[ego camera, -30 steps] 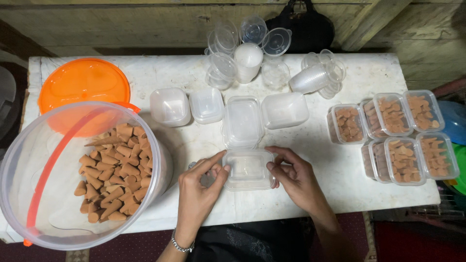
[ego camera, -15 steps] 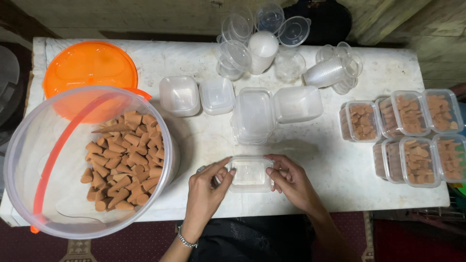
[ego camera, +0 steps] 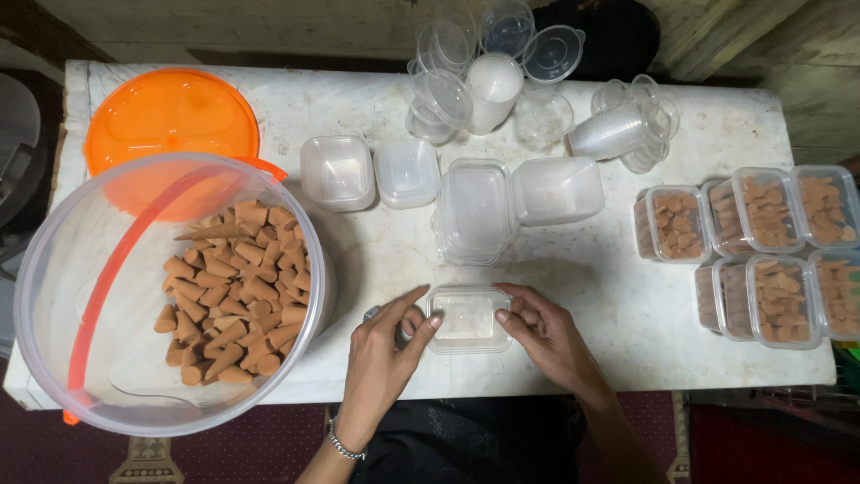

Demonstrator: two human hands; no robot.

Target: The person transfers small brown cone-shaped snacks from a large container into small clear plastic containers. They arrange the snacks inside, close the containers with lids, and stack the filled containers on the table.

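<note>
Clear plastic sits between our fingertips: the small container lies on the white table near its front edge, long axis running left to right. Our left hand touches its left end with fingers spread, our right hand its right end, fingers loosely curled; neither clamps it. Both are equally near. Left of us stands the big tub of brown cones.
</note>
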